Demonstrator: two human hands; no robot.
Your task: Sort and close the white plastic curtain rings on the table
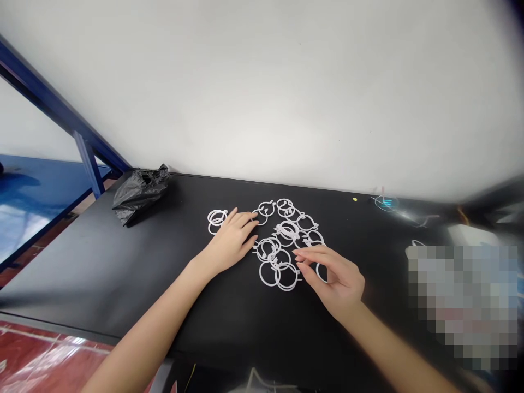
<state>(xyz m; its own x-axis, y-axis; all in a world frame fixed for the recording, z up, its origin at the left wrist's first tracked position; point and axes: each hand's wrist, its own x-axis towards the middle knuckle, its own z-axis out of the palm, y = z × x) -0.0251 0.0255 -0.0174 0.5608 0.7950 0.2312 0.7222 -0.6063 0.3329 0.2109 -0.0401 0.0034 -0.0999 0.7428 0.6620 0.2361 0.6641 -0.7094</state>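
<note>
Many thin white plastic rings, each with small prongs at its opening, lie in an overlapping heap on the black table. My left hand rests palm down at the heap's left side, fingers stretched and spread, fingertips by the nearest rings. A smaller group of white rings sits just left of that hand, partly covered by it. Over the heap's right side, my right hand has thumb and fingertips pinched together; whatever is between them is hidden. Another white ring shows partly behind the right hand.
A crumpled black plastic bag stands at the back left, near a blue metal frame. The pale wall borders the table's back edge. At the right are a clear item with blue marks and a blurred-out object.
</note>
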